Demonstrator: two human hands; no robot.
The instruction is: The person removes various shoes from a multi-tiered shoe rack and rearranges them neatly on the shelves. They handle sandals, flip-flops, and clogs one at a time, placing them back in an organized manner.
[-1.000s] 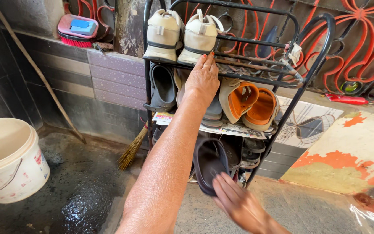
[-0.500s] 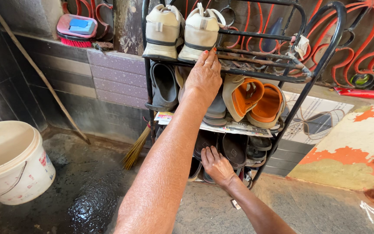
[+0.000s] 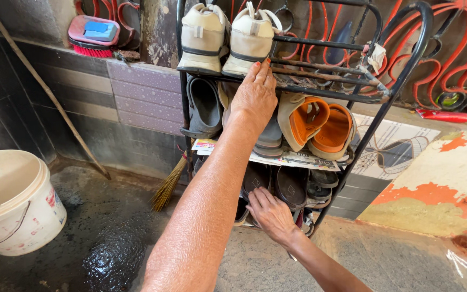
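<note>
Reaching across a black metal shoe rack (image 3: 401,70), we rest our left hand (image 3: 255,94) on the front bar of its top shelf, fingers spread flat and gripping nothing, the fingertips touching the sole edge of the right-hand shoe of a pair of cream sneakers (image 3: 228,38) that stands on that shelf. Our right hand (image 3: 270,212) is down at the rack's bottom shelf, fingers loosely open and laid against a dark sandal (image 3: 290,186) stored there on end; we cannot tell whether the thumb hooks around it. Just above that shelf, a sheet of newspaper (image 3: 293,159) lines the middle shelf, where a pair of orange-lined slippers (image 3: 320,127) leans toward the rack's right side and a grey sandal (image 3: 204,105) stands at its left end.

To the left of the rack, a straw broom (image 3: 168,184) leans against its lower corner, its stick (image 3: 39,81) slanting up along the tiled wall. Farther left of the rack sits a white plastic bucket (image 3: 12,203) on the wet dark floor. A pink scrub brush (image 3: 93,35) lies on the ledge up and to the left of the rack. Behind the rack runs a red curled iron grille (image 3: 460,48).
</note>
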